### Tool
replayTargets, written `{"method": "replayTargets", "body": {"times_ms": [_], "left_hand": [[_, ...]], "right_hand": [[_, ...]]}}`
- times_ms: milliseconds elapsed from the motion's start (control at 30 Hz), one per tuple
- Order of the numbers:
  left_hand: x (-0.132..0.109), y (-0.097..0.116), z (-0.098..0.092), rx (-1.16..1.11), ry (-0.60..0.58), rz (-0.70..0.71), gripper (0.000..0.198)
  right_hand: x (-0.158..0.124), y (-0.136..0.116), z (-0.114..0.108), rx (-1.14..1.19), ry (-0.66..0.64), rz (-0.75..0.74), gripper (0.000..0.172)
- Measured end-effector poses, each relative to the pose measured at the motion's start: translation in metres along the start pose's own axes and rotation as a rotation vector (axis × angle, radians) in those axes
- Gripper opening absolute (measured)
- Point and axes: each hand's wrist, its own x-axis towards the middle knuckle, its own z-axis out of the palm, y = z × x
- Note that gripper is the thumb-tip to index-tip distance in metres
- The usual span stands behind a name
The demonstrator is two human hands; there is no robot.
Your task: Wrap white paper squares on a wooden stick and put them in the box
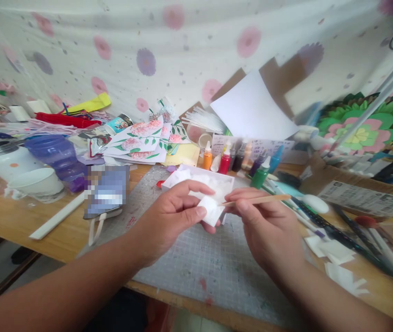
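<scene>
Currently, the left hand (178, 207) was closed in a light pinch, its thumb on the near face of a small white piece (209, 210) and fingers behind it. The right hand (268, 221) was likewise closed, thumb and fingertips gripping a flat wooden stick (263, 199) partway along its length. The stick's tip pointed left, out of the right fingers, and reached the right edge of the white piece; whether it pressed the face or slid behind could not be told.

Handling notes: the white piece appeared thin, light and soft, probably paper-like, and was judged liable to crease or tear under a hard squeeze. The suitable hold was a flat pinch near one edge, leaving the opposite edge free. The wooden stick looked stiff, light and dry, with little risk of slipping; a grip near mid-length was judged to give adequate control of the tip.

Just beyond the left fingers stood a white box (230, 179) containing more white pieces. Below both hands lay a cutting mat (196, 263). Right of the right fingers lay loose white squares (336, 251).
</scene>
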Motion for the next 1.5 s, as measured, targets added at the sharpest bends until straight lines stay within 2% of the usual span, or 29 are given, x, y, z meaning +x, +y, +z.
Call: {"method": "replayTargets", "body": {"times_ms": [67,133,233,333,433,533,667,867,1033,1300,1500], "left_hand": [[-0.001,0.003,-0.001,-0.011,-0.041,0.0,0.014],[-0.002,0.007,0.0,0.017,-0.033,-0.041,0.016],[-0.001,0.009,0.001,0.075,0.021,-0.086,0.019],[0.0,0.009,0.001,0.12,0.046,-0.114,0.014],[0.0,0.009,0.002,0.165,0.052,-0.142,0.011],[0.0,0.009,0.002,0.206,0.048,-0.147,0.008],[0.0,0.01,0.003,0.237,0.04,-0.164,0.002],[-0.001,0.012,0.005,0.321,0.019,-0.161,0.007],[-0.001,0.011,0.004,0.302,-0.009,-0.158,0.007],[-0.003,0.008,0.004,0.305,-0.061,-0.163,0.008],[-0.005,0.007,0.003,0.321,-0.071,-0.169,0.008]], "right_hand": [[0.0,0.002,0.0,0.041,-0.005,0.057,0.011],[0.0,0.001,-0.001,0.033,0.003,0.055,0.012],[-0.001,-0.006,-0.001,-0.049,0.049,-0.121,0.015],[-0.003,-0.017,-0.002,-0.129,-0.017,-0.26,0.023],[-0.004,-0.023,-0.002,-0.135,-0.125,-0.238,0.028],[-0.004,-0.021,-0.002,-0.106,-0.158,-0.234,0.031],[-0.002,-0.015,-0.002,-0.1,-0.174,-0.218,0.03],[-0.002,-0.015,-0.002,-0.068,-0.157,-0.175,0.026],[-0.001,-0.013,-0.001,-0.068,-0.154,-0.166,0.022],[0.001,-0.019,-0.001,-0.107,-0.247,-0.159,0.022],[0.002,-0.021,-0.001,-0.11,-0.264,-0.148,0.02]]}}
